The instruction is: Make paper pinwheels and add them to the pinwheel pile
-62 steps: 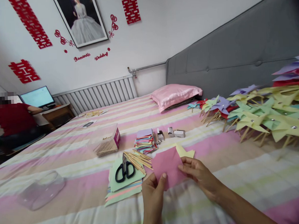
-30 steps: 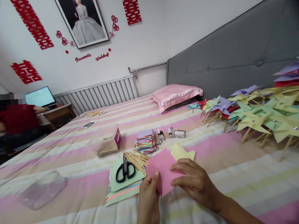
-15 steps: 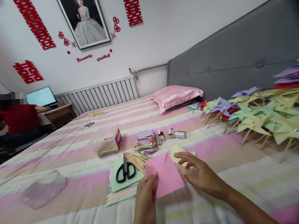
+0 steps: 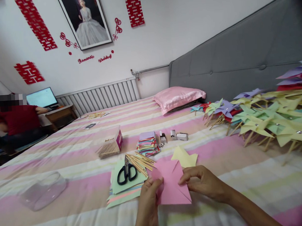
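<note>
While the scissors (image 4: 127, 172) lie unheld on the paper stack (image 4: 114, 186) at the left, attention falls on the pink sheet (image 4: 169, 190), held between both hands above the striped bedcover (image 4: 96, 217), on the near side of the wooden sticks (image 4: 140, 163). Step in hand, as judged: handling the slit paper by its sides. The left hand (image 4: 147, 198) grasps the left side, thumb across the near face; this is a sound anchoring hold, provided the pressure is light enough to leave no crease. The right hand (image 4: 201, 183) has its fingertips at the right side in what reads as a pinch, though the thumb's contact is partly hidden. It should bear on uncut paper and not pull against the other hand, since a tug could lengthen a slit into a tear.

Condition of the sheet: plain pink, roughly square. The left side is partly covered by the thumb, so cuts there cannot be confirmed. The middle appears whole. At the right, diagonal lines, judged to be slits, run inward from the upper and lower corners; the lower edge is straight. Just beyond lies a yellow cut piece (image 4: 183, 157).
</note>
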